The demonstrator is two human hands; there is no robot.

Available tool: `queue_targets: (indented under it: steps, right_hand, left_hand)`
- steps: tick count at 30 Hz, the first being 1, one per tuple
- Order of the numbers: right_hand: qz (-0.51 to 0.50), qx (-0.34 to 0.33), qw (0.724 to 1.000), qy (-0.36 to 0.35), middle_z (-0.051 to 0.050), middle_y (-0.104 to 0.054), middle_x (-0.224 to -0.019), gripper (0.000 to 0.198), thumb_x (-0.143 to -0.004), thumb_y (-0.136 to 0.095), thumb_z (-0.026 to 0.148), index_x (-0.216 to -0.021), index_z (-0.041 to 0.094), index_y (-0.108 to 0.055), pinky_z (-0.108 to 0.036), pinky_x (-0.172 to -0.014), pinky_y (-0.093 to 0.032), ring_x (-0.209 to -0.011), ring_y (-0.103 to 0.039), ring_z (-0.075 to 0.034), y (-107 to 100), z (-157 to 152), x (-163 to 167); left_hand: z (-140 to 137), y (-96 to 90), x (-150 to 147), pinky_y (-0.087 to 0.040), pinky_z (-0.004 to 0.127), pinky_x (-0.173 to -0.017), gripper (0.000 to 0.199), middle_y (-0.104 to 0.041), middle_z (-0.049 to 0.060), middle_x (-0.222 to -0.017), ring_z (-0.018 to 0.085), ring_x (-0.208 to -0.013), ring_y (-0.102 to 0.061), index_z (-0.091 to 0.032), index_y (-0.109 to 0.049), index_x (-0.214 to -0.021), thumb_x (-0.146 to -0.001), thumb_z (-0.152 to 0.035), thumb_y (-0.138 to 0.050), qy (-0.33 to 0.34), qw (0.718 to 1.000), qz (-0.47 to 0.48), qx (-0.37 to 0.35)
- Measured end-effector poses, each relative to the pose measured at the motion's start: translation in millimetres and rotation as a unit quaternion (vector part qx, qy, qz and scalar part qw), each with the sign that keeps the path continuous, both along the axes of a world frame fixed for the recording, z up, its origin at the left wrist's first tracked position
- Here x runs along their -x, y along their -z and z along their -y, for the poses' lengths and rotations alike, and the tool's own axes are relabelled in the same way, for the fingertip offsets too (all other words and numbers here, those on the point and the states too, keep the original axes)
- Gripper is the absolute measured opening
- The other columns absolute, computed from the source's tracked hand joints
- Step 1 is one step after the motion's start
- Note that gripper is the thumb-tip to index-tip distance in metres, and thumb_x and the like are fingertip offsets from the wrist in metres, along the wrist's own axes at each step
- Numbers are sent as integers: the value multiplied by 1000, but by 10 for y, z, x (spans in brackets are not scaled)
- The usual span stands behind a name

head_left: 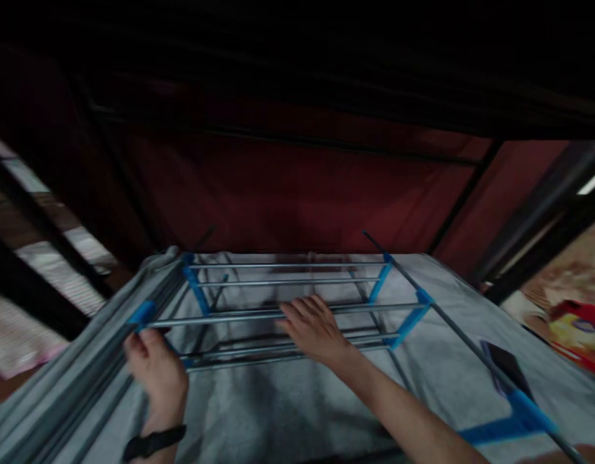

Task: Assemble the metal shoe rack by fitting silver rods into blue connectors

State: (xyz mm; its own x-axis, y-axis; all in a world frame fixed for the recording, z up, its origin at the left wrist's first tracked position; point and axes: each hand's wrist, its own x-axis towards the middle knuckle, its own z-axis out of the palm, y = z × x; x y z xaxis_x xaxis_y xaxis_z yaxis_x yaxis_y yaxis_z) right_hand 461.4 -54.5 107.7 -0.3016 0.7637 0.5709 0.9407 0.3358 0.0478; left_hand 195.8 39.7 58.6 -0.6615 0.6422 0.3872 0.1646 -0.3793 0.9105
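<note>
A frame of thin metal tubes and blue plastic joints lies on a grey-white cloth. My right hand (314, 327) is closed over a metal cross tube (379, 309) near its middle, fingers curled round from above. At the left end of that tube, my left hand (157, 370) is closed at a blue connector (143, 313), its fingertips partly hidden; a dark band circles that wrist. Farther back, more cross tubes run between a left blue joint (196, 283) and a right blue joint (380, 280). A long side tube (459, 332) slants toward me on the right.
Loose tubes (97, 380) lie along the left edge of the cloth (259, 412). A dark phone (509, 368) rests beside the right side tube, near another blue joint (519, 415). Red fabric (297, 200) and dark poles enclose the space. A red-and-yellow package (582, 328) is at far right.
</note>
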Motion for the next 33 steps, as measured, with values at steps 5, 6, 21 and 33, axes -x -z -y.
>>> queue_targets:
  steps: [5, 6, 21, 33]
  right_hand:
    - [8, 11, 1000, -10, -1, -73, -94, 8, -102, -62, 22, -98, 24, -69, -32, -82, -46, -90, -67, -17, 10, -29, -16]
    - [10, 11, 1000, -14, -1, -73, -94, 8, -101, -62, 21, -97, 24, -69, -32, -80, -46, -89, -67, -17, 7, -31, -18]
    - [24, -1, 999, -27, -2, -74, -95, 13, -105, -57, 23, -100, 23, -69, -30, -75, -44, -83, -69, -15, 51, -26, -74]
    - [30, -5, 999, -17, -2, -74, -98, 13, -104, -56, 23, -102, 24, -69, -31, -75, -44, -82, -69, -16, 70, -22, -90]
  left_hand:
    - [-29, 169, 96, -51, 40, -95, 41, -65, 6, -95, 24, -92, -62, -20, -65, -103, -92, -58, -53, -18, 1000, -15, 6]
    - [-30, 192, 87, -52, 39, -93, 43, -66, 6, -96, 24, -91, -62, -19, -66, -104, -93, -59, -53, -15, 1000, -18, 3]
    - [10, 215, 93, -53, 33, -86, 52, -68, 8, -102, 20, -87, -62, -17, -67, -114, -95, -63, -53, 15, 1000, -12, -9]
    - [3, 260, 78, -51, 38, -102, 48, -67, 9, -107, 25, -105, -64, -19, -66, -117, -96, -61, -54, 13, 999, -33, -25]
